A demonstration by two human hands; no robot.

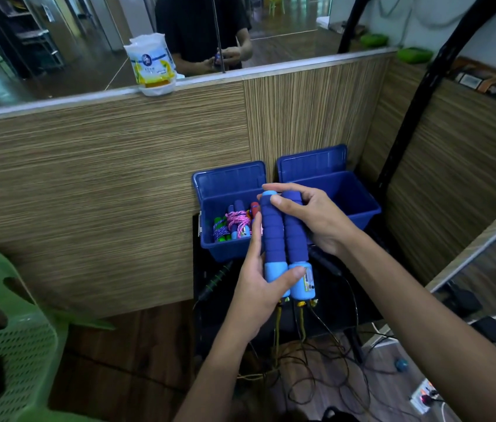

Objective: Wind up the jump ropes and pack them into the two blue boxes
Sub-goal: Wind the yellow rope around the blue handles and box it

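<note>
Two blue foam jump rope handles (284,236) lie side by side, held upright in front of me. My left hand (258,287) grips their light-blue lower ends, thumb across the front. My right hand (310,214) holds the upper ends, fingers curled over the tops. A yellow rope (278,333) hangs from the handles toward the floor. Behind them stand two open blue boxes: the left box (210,214) holds several wound ropes with pink and purple cord, and the right box (359,196) shows nothing inside.
A wood-grain partition (103,193) rises behind the boxes, with a tissue pack (150,63) on its ledge. A green plastic chair (12,345) sits at lower left. Black cables (332,360) tangle on the floor beside a power strip (423,397). A green-handled rope (216,278) lies on the black stand.
</note>
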